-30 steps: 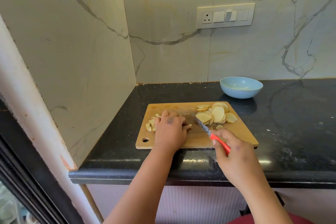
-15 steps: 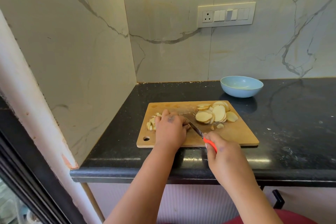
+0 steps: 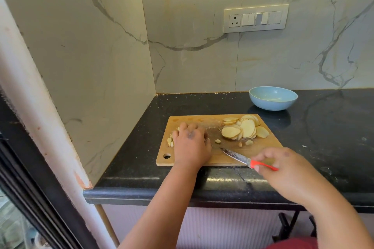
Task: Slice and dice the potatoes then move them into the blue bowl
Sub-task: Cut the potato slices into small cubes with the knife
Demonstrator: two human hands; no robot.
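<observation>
A wooden cutting board (image 3: 269, 147) lies on the black counter. A pile of round potato slices (image 3: 245, 128) sits at its far right. Small diced pieces (image 3: 170, 142) lie at its left edge, partly under my left hand (image 3: 191, 143), which rests curled over them; whether it grips any is hidden. My right hand (image 3: 287, 170) pinches the red handle of a small knife (image 3: 237, 157), whose blade lies low over the board's near edge, pointing left. A few loose bits (image 3: 218, 141) lie mid-board. The blue bowl (image 3: 273, 100) stands behind the board, apparently empty.
Marble walls close the corner at the left and back, with a switch panel (image 3: 256, 18) above the bowl. The black counter (image 3: 334, 131) stretches to the right. Its front edge runs just below the board.
My right hand has drawn the knife back and to the right, away from the left hand, and the blade now lies low near the board's front edge. The left hand has stayed on the diced pieces.
</observation>
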